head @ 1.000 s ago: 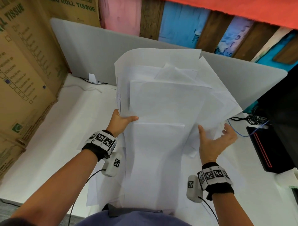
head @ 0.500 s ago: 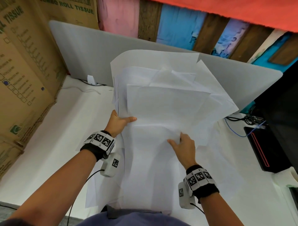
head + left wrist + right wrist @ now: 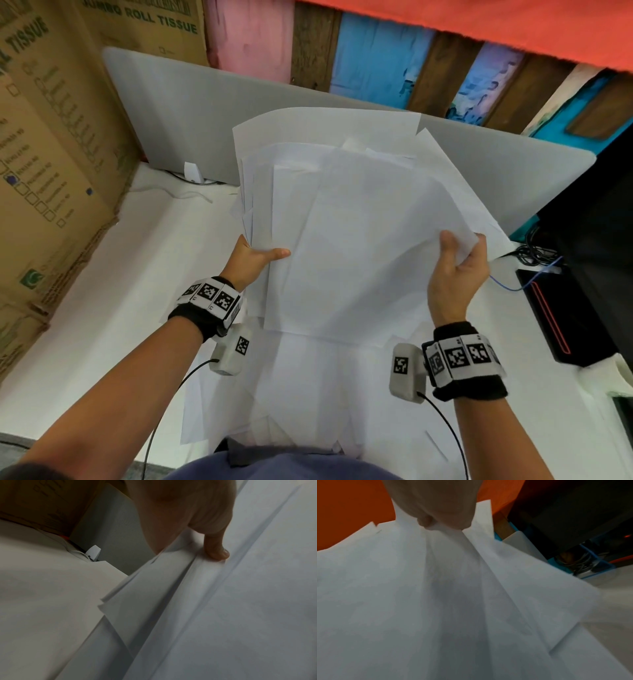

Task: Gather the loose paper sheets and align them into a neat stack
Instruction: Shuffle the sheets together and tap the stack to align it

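Observation:
A loose, uneven bundle of white paper sheets point(image 3: 349, 219) is held up above the white desk, edges fanned and out of line. My left hand point(image 3: 255, 258) grips its left edge, thumb across the front sheet; the left wrist view shows that thumb point(image 3: 217, 550) pressing the sheets point(image 3: 171, 588). My right hand point(image 3: 459, 263) pinches the right edge of the front sheets, fingers curled behind; in the right wrist view the hand point(image 3: 440, 513) bunches the paper point(image 3: 436, 595). More white sheets point(image 3: 308, 394) lie spread on the desk beneath.
A grey divider panel point(image 3: 178, 113) stands behind the desk point(image 3: 102, 308). Cardboard boxes point(image 3: 44, 154) line the left side. At the right are a black device with a red stripe point(image 3: 561, 318), a tangle of cables point(image 3: 534, 253) and a dark monitor point(image 3: 603, 212).
My right hand moved from the middle of the front sheet out and up to the bundle's right edge and now pinches it. The left hand kept its grip.

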Available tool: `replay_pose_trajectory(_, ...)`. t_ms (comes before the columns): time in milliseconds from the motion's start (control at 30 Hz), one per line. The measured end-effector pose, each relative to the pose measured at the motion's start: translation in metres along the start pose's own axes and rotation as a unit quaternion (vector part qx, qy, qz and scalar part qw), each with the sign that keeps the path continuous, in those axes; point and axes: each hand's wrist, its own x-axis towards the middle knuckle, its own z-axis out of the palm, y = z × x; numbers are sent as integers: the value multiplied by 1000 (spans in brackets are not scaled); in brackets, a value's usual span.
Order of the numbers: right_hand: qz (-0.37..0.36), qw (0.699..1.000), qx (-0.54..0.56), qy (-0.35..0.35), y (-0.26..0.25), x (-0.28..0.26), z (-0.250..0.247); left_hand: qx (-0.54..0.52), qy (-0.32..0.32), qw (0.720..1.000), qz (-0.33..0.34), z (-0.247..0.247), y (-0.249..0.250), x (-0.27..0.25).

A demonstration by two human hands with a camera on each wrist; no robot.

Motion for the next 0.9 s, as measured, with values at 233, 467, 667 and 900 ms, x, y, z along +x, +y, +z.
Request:
replay_pose_trajectory(233,-8,999,16,-33,2,-16,22,-19,-40,999,22,-3,-1,-2)
replay_pose_trajectory(467,89,994,24,-54,11,-6,19,-5,-57,996,67,-1,2,-5)
replay_pose_trajectory(667,189,979,71,15,28,4,16,-27,-80,993,85,3,5,-7)
replay_pose_trajectory(900,245,960,131,12,39,3,2,-24,-77,994,80,3,4,-7)
